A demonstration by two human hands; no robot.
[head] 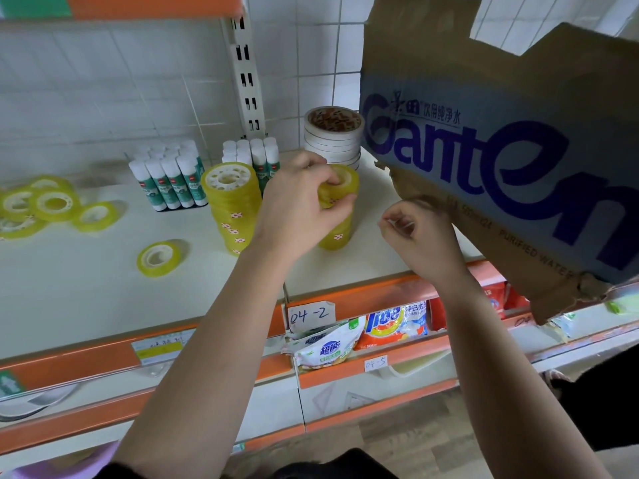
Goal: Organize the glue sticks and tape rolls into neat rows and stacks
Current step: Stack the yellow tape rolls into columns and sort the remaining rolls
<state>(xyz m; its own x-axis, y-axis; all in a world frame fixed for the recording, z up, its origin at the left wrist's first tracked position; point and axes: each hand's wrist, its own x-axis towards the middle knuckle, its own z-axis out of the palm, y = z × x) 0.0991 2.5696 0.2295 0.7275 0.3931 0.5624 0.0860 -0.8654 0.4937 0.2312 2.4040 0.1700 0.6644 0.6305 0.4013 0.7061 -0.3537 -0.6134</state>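
Left hand [304, 202]: curling around the top of a yellow tape stack [340, 236]
Right hand [415, 229]: curling beside the cardboard box [484, 150]; cannot tell whether it is holding anything

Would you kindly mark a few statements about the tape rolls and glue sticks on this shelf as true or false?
1. The left hand grips the top of a yellow tape stack. True.
2. The glue sticks lie flat on the shelf. False: they stand upright in tight groups.
3. A white tape stack stands behind the gripped yellow stack. True.
4. Every yellow roll is already stacked. False: loose yellow tape rolls lie flat at the shelf's left end, and another single roll lies nearer the front.
5. A second yellow stack stands left of the gripped one. True.
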